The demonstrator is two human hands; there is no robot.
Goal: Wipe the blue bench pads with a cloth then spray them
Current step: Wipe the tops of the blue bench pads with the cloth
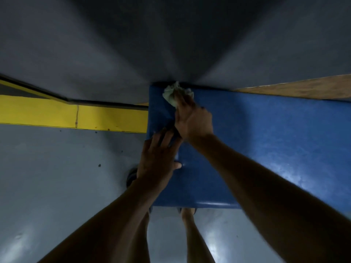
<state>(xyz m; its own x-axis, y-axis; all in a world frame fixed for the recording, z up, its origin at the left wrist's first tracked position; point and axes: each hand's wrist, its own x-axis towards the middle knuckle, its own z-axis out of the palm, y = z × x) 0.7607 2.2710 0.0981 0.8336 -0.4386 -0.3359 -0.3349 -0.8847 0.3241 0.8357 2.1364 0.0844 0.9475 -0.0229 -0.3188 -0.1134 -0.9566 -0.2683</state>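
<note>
head view, right hand [191, 122] pressing cloth [175, 93], blue pad [266, 133]

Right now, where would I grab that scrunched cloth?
Probably the cloth's loose bunched left end, coming from the pad's left edge. The right hand covers its near side and the wall is right behind it.

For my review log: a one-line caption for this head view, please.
Right hand presses a crumpled cloth onto the blue bench pad's far corner; left hand rests on its edge.

Dim grey wall [133, 44], glossy grey floor [57, 177], yellow beam [76, 114] along the wall's foot
</note>
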